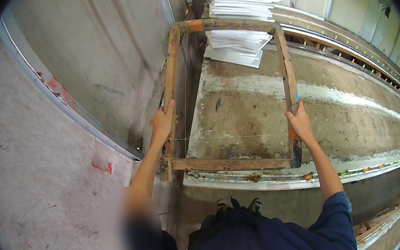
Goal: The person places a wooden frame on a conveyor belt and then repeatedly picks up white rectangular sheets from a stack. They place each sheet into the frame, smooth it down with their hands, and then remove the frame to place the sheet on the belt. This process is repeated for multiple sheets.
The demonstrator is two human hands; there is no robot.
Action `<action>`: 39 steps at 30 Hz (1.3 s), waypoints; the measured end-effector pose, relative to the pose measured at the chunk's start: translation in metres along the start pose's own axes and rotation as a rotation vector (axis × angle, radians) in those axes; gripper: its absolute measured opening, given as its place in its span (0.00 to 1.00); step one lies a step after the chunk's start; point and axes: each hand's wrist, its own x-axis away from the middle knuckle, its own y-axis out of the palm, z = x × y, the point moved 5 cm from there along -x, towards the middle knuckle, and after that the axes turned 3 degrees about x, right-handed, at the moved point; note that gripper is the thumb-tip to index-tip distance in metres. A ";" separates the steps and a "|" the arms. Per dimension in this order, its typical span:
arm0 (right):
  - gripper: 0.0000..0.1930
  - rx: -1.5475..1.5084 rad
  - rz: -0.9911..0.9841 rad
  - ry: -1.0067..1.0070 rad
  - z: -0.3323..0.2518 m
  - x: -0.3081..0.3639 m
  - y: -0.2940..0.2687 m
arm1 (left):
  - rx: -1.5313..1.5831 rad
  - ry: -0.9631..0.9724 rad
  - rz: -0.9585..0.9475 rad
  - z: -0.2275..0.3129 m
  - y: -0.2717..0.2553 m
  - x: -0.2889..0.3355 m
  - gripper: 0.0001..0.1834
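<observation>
Both hands hold a large, worn wooden frame (234, 163) in front of me, over the near end of a long stained table (241, 100). My left hand (163, 122) is closed round its left bar. On the right bar, lower down, my right hand (299, 121) grips with the thumb on the inner side. Orange and dark stains mark the wood, and a small blue spot shows above my right hand. Thin pale threads run up and across the opening, through which the tabletop is visible.
Stacks of white sheets (240, 4) stand at the table's far end, one stack (235, 47) seen through the frame. A grey wall (88, 54) rises at the left. Rails with coloured clips (363, 170) line the table's edges. Another long table runs along the right.
</observation>
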 end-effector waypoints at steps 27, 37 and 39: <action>0.32 0.357 -0.258 0.199 0.129 -0.014 0.052 | -0.375 -0.016 -0.207 -0.108 0.104 -0.025 0.36; 0.32 0.253 -0.184 0.144 0.152 -0.018 0.053 | -0.678 0.228 -0.023 -0.051 0.110 0.000 0.26; 0.31 0.246 -0.208 0.149 0.148 -0.014 0.055 | -0.689 0.240 -0.025 -0.048 0.106 0.005 0.25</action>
